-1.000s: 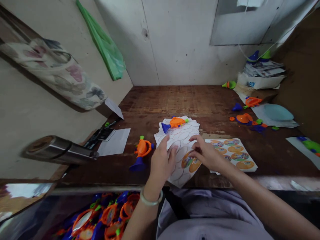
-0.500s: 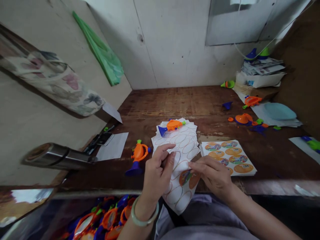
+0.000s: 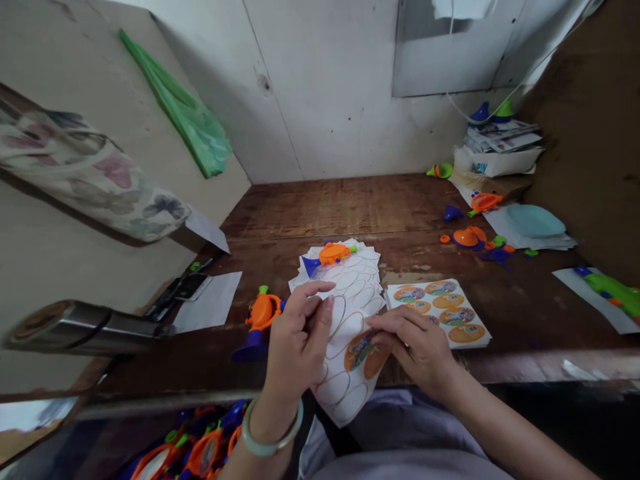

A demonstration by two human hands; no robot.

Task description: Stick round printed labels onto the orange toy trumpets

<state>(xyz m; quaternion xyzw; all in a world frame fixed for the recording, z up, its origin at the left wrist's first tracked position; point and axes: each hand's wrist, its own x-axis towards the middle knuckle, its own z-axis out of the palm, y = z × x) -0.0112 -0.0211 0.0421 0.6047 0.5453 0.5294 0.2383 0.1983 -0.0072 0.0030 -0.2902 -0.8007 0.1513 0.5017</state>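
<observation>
A sticker sheet (image 3: 345, 400), mostly bare ovals with two orange printed stickers left on it, slants over the table's front edge. My left hand (image 3: 297, 340), a pale bangle on its wrist, is curled round the sheet's left side, thumb and forefinger close together. From the right, my right hand (image 3: 420, 343) pinches the sheet beside the printed stickers; its fingertips partly cover them. Behind lies a fanned pile of used sheets (image 3: 357, 270) with an orange and blue toy trumpet (image 3: 334, 253) on top. Another toy trumpet (image 3: 262, 313) is left of my left hand.
At right is a stack of full sticker sheets (image 3: 450, 300). Loose toy parts (image 3: 469, 237), a light blue plate (image 3: 535, 220) and a green toy (image 3: 610, 293) lie farther right. A steel flask (image 3: 75, 327) is at left; below the edge, several toys (image 3: 205, 453) are heaped.
The view has turned slightly, so everything appears farther left. Both hands keep nearly the same pose on the sticker sheet.
</observation>
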